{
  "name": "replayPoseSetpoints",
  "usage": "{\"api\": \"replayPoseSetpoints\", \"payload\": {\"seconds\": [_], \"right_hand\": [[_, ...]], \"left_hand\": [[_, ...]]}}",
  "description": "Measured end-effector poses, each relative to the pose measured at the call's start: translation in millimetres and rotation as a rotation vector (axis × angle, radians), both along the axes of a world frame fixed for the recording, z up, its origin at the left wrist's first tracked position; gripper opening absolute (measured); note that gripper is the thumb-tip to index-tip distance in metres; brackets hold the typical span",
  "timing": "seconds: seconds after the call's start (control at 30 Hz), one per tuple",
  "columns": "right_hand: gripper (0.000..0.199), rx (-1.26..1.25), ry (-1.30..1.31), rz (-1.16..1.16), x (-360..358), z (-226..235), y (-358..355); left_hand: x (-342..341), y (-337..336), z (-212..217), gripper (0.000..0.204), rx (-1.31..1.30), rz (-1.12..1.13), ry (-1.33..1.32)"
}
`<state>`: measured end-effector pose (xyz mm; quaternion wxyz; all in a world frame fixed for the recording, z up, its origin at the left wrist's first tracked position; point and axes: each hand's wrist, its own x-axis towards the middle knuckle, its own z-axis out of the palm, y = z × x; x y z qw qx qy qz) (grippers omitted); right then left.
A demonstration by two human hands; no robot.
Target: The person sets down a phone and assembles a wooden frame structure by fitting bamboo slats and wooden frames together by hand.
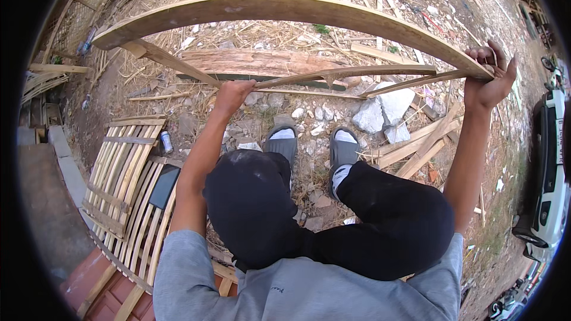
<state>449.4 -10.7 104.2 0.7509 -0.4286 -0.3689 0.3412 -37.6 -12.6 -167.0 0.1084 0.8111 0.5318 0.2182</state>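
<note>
Two bare hands gripped a rough frame of pale wooden planks held out in front of a seated person: the left hand (233,92) was clenched around a thin, splintered wooden slat (345,72), and the right hand (491,77) was clasped on the far right end of a long, broad, pale wooden plank (285,9) that arched across the top of the view. Below the frame, over stony ground strewn with straw and wood scraps, were the person's black trousers and grey slide sandals (344,150), with a slatted wooden panel (128,172) lying to the left and a white car (550,172) at the right edge.
</note>
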Motion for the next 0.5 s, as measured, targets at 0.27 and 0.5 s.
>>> {"api": "replayPoseSetpoints", "payload": {"seconds": [0.27,0.5], "right_hand": [[0.083,0.134,0.14,0.019,-3.0,-61.5,-1.8],[0.084,-0.015,0.219,0.117,-4.4,-83.9,-0.4]], "left_hand": [[2.7,3.5,-2.1,0.018,0.008,0.005,-0.036],[0.7,-4.6,8.0,0.018,0.014,0.017,-0.158]]}}
